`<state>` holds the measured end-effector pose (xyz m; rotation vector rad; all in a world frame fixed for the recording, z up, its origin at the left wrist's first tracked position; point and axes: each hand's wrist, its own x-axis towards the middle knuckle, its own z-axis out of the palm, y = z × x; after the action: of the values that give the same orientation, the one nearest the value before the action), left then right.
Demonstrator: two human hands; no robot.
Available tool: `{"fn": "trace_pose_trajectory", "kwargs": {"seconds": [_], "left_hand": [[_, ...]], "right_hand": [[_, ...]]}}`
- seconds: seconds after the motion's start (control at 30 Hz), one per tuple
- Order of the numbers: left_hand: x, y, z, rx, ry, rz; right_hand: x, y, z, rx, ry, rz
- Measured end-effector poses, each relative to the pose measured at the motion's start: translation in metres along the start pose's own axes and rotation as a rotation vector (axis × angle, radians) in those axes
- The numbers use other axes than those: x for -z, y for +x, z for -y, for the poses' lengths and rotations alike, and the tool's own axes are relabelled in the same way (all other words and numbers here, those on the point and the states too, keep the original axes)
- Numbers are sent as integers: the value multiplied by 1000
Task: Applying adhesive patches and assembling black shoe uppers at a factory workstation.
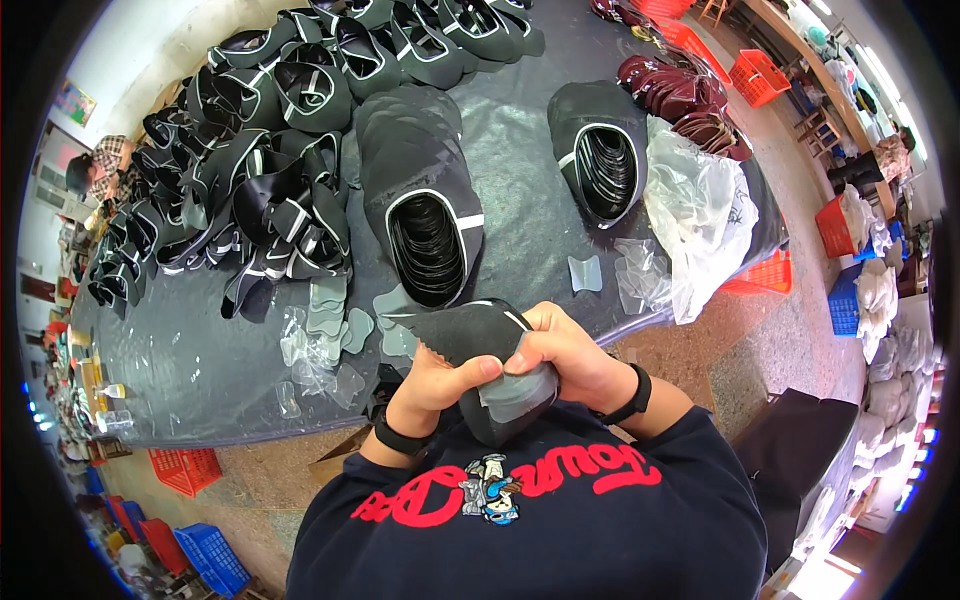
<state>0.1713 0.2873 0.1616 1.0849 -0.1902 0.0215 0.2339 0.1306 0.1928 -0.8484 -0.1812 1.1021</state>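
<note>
Close to my chest, both hands hold one black shoe upper (460, 330). A smooth grey patch (520, 390) shows on its part nearest me. My left hand (440, 380) grips the upper's left side, thumb pressed on top. On the right side my right hand (570, 352) is closed round it, its thumb next to the left one. Just beyond my hands lies a long stack of black shoe uppers (415, 170) with a white-edged opening. Small grey curved pieces (326, 305) and clear plastic pieces (310, 365) lie left of my hands.
A large heap of black uppers (270, 200) covers the table's far left. Another stack of uppers (600, 120), a crumpled clear plastic bag (700, 200) and dark red glossy pieces (670, 90) are to the right. Red baskets (757, 78) stand on the floor. Other people (95, 170) sit farther off.
</note>
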Motion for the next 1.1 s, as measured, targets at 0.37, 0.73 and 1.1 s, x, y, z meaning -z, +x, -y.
{"fn": "trace_pose_trajectory", "kwargs": {"seconds": [0.37, 0.73, 1.1], "left_hand": [[3, -36, -35, -272, 761, -527], [-33, -40, -107, -796, 543, -529], [-74, -50, -128, -687, -845, 252]], "right_hand": [[-14, -17, 17, 357, -1015, 313], [-4, 74, -50, 819, -2080, -35], [29, 89, -127, 594, -2120, -259]]}}
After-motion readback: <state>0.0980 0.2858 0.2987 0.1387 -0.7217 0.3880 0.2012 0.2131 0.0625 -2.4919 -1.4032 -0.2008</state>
